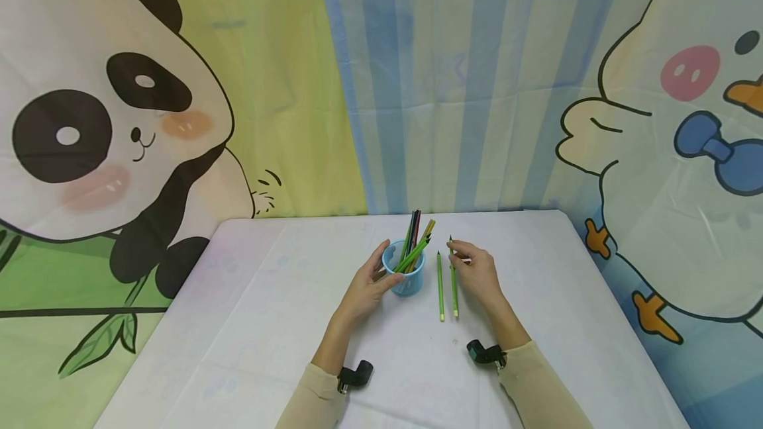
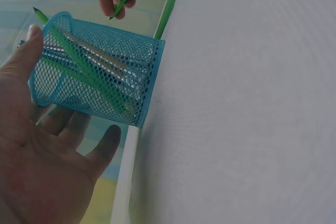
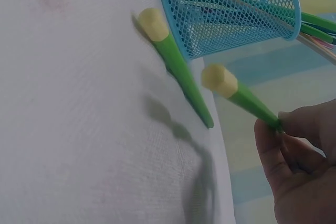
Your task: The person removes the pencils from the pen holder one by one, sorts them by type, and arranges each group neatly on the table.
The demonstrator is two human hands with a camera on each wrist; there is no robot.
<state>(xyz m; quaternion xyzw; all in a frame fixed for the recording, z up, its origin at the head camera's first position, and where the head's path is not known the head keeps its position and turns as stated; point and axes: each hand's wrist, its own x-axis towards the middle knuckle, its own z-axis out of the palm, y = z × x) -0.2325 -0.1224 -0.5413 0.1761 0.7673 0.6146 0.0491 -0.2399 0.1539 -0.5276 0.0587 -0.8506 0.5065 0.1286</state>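
Observation:
A light blue mesh pencil cup (image 1: pixel 407 286) stands on the white table, with several pencils (image 2: pixel 86 72) leaning inside, some green, others darker or tan. My left hand (image 1: pixel 365 291) holds it from the left, thumb at the rim in the left wrist view and fingers around the far side. To the right of the cup, my right hand (image 1: pixel 478 271) pinches a green pencil (image 3: pixel 252 103) between thumb and fingertips, near its sharpened end. Its pale yellow end is raised over the table in the right wrist view. A second green pencil (image 1: pixel 440 290) lies between the cup and the held pencil.
The white cloth-covered table (image 1: pixel 268 336) reaches back to a printed curtain (image 1: pixel 429 85) with a panda, blue stripes and a chick-like figure. Small black wrist cameras (image 1: pixel 356 375) sit on both forearms.

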